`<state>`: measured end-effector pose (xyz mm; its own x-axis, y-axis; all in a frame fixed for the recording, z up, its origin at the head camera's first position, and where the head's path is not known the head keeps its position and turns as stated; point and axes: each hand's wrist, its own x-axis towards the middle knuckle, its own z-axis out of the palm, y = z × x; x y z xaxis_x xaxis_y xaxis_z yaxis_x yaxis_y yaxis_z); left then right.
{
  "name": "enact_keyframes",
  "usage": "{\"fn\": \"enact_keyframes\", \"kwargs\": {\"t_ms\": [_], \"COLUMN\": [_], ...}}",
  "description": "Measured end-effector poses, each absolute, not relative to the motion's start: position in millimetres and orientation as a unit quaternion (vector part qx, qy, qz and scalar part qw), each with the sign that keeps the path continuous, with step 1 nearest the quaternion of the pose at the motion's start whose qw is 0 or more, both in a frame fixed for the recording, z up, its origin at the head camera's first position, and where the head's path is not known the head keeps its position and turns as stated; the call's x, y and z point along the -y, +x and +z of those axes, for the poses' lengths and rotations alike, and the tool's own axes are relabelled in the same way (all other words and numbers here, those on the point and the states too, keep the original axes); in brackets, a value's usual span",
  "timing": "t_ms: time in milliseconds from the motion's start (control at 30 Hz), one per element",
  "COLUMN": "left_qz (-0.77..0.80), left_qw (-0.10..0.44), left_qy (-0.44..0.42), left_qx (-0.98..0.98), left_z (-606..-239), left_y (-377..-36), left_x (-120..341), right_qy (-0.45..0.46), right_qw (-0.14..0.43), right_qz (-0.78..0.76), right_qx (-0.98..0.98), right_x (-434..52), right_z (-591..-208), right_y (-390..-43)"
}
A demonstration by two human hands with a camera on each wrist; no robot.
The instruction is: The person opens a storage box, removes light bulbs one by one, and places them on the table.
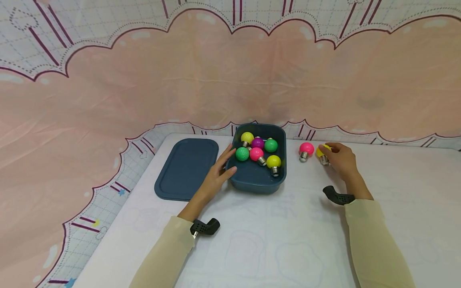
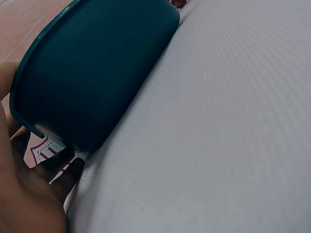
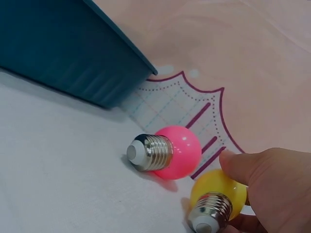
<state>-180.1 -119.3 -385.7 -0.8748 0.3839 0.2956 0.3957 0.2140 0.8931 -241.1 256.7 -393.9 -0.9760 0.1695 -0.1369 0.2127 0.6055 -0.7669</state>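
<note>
A dark blue plastic box (image 1: 253, 185) stands on the table with several yellow, green, pink and purple light bulbs inside. My left hand (image 1: 217, 170) rests against the box's left side, fingers spread along the wall and rim. To the right of the box, my right hand (image 1: 340, 159) pinches a yellow light bulb (image 3: 218, 189) by its round part. The bulb's metal screw base points toward me, close to the table. Just left of it lies a pink light bulb (image 3: 180, 151), apart from my fingers. The right hand's lower fingers are partly hidden behind the yellow bulb.
A flat dark blue lid (image 1: 187, 170) lies on the table left of the box. Behind the white-covered table (image 1: 288, 240) hangs a peach patterned cloth (image 1: 252, 76). Each wrist wears a black strap mount.
</note>
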Motion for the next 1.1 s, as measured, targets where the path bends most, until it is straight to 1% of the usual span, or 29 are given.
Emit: {"fn": "enact_keyframes", "kwargs": {"t_ms": [367, 667, 900, 1100], "left_qz": [-0.578, -0.582, -0.582, -0.582], "left_qw": [0.004, 0.001, 0.0, 0.0], "left_qy": [-0.253, -0.254, -0.254, -0.253], "left_qx": [0.776, 0.773, 0.772, 0.773], "left_z": [-385, -386, -386, -386], "left_y": [-180, -180, -180, -180], "left_x": [119, 119, 119, 119], "right_qy": [0.117, 0.112, 0.071, 0.019], "right_qw": [0.021, -0.032, -0.087, -0.09], "right_qz": [-0.446, -0.467, -0.479, -0.487], "right_qx": [-0.887, -0.877, -0.871, -0.869], "right_x": [-261, -263, -249, -224], "right_z": [-390, -370, -344, -323], "right_y": [-239, -235, -229, -222]}}
